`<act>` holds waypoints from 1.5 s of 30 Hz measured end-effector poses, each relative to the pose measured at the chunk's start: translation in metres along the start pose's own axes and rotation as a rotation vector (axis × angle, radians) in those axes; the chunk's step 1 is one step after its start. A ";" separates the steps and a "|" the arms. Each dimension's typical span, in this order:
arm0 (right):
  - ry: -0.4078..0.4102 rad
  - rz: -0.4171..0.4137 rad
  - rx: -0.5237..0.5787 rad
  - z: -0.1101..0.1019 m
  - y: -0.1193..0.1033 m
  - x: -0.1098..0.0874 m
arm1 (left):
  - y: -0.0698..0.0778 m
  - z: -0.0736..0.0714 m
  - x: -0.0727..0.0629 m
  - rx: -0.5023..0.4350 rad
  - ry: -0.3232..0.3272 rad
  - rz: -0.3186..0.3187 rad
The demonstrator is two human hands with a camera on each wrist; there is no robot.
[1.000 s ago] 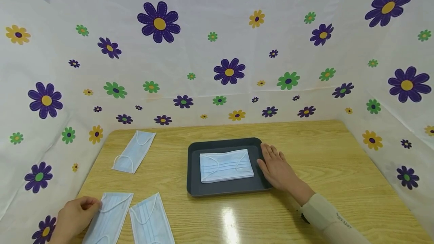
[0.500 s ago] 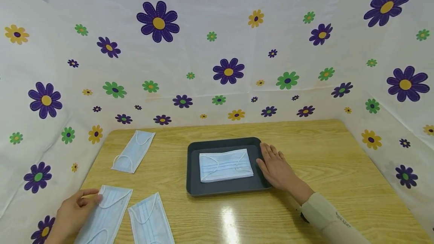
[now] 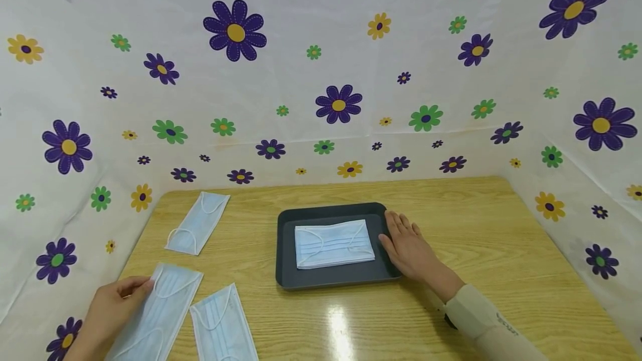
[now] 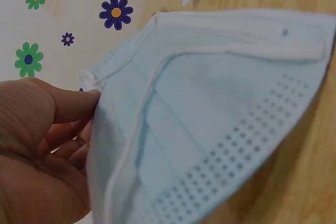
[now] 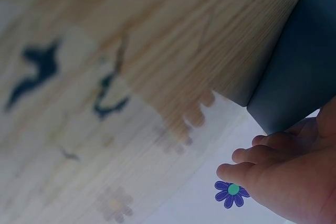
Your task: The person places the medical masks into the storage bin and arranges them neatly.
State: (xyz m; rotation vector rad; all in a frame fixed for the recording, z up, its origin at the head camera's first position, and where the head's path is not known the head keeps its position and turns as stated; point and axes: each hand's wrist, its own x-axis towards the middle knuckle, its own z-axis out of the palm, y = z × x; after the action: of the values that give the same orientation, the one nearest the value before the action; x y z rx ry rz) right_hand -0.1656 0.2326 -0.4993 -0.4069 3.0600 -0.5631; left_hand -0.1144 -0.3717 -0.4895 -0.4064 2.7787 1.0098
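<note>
Pinching a blue mask [image 3: 157, 316] by its upper left edge, the left hand [image 3: 112, 308] held it at the tabletop's [image 3: 501, 238] near left. The right hand [image 3: 413, 249] rested flat-fingered against the tray [image 3: 331, 277]. Light, soft and probably floppy, the mask seemed best gripped at a seamed corner.

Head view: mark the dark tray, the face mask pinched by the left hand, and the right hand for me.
Dark tray [image 3: 336, 276]: head view, bare near part of its floor.
Pinched face mask [image 3: 163, 311]: head view, pleated middle.
Right hand [image 3: 410, 250]: head view, back of the hand.
</note>
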 end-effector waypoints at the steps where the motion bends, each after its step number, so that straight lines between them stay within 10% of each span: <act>1: 0.002 0.000 0.000 0.000 0.000 0.000 | 0.003 -0.001 0.000 0.008 0.015 0.017; 14: -0.001 0.000 0.001 0.000 -0.001 0.001 | 0.041 0.003 0.006 -0.066 0.150 0.188; 39: -0.013 0.010 0.006 0.001 0.000 0.002 | 0.116 0.022 0.013 -0.500 -0.058 0.059; 45: -0.007 0.004 0.005 0.001 0.000 0.001 | 0.141 0.027 0.009 -0.725 -0.108 0.081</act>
State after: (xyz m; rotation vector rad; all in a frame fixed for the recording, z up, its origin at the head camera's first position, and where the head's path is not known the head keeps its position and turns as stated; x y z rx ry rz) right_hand -0.1668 0.2316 -0.4998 -0.4020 3.0516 -0.5684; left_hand -0.1650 -0.2522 -0.4269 -0.3025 2.2621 1.9777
